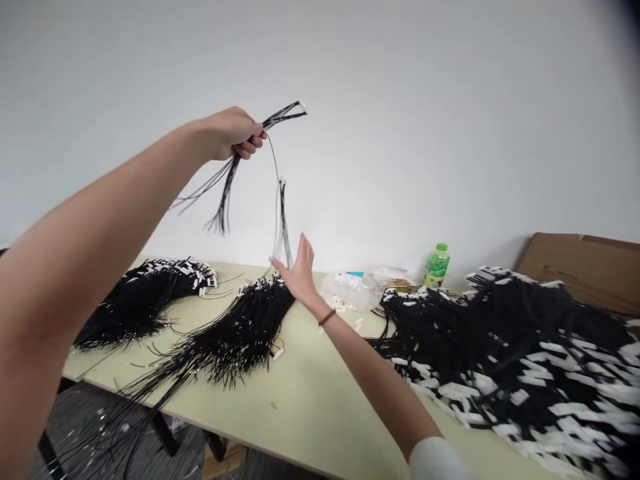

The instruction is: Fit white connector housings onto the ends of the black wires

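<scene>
My left hand [245, 135], raised in front of the wall, is closed around a bundle of black wires [231, 177]. The bundle's white connector end points up and right, and its loose ends fan out below the hand. From it a single wire runs down to a second wire harness [283, 208], which dangles by its small white connector. Just under and beside that harness is my right hand [301, 275], thumb and fingers apart. It appears to hold nothing; whether the thumb touches the blurred wire ends I cannot tell.
On the pale table [300, 400] lie a middle wire pile [240, 333], a left pile [145, 300] and a big right heap [475, 340] with white connectors. Behind are a plastic bag [350, 292], a green-capped bottle [437, 267] and a cardboard box [580, 270].
</scene>
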A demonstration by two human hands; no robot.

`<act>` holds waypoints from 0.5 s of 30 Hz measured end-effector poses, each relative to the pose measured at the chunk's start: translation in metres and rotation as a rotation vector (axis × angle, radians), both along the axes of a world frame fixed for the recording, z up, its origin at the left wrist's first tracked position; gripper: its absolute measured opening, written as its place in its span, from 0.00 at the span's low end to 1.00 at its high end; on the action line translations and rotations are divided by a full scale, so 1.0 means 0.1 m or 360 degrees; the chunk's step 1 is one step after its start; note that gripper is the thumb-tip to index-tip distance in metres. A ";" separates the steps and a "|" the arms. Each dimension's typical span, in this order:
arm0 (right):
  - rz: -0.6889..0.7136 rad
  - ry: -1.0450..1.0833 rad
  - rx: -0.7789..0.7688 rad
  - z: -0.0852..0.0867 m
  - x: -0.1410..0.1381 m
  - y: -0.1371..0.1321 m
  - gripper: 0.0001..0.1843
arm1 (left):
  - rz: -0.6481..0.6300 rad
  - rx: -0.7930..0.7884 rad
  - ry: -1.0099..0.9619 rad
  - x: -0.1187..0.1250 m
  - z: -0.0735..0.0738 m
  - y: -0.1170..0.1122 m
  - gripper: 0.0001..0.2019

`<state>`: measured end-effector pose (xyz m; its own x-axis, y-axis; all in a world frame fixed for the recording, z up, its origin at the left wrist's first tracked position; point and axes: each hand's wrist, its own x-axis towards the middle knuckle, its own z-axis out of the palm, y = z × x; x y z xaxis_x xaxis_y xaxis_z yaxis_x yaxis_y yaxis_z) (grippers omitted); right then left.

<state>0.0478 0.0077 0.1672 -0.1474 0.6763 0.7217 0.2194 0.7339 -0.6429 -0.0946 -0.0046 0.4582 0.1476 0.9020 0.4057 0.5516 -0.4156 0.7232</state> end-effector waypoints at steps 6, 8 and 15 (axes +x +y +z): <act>0.0552 0.0374 -0.0403 0.39 0.17 0.01 0.17 | -0.0124 -0.0051 -0.0371 0.22 -0.57 -0.15 0.10; 0.0660 0.0450 -0.0450 0.32 0.38 -0.16 0.16 | 0.0125 -0.0015 -0.0408 0.11 -0.90 -0.11 0.09; 0.0971 0.1015 -0.0654 0.17 1.19 -0.80 0.12 | 0.0731 -0.0492 0.0269 -0.22 -2.45 -0.05 0.11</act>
<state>0.1669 -0.0718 0.1846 -0.2193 0.8302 0.5125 -0.6025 0.2979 -0.7404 -0.1164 -0.0092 0.2132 -0.2473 0.9618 0.1177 0.7439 0.1106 0.6591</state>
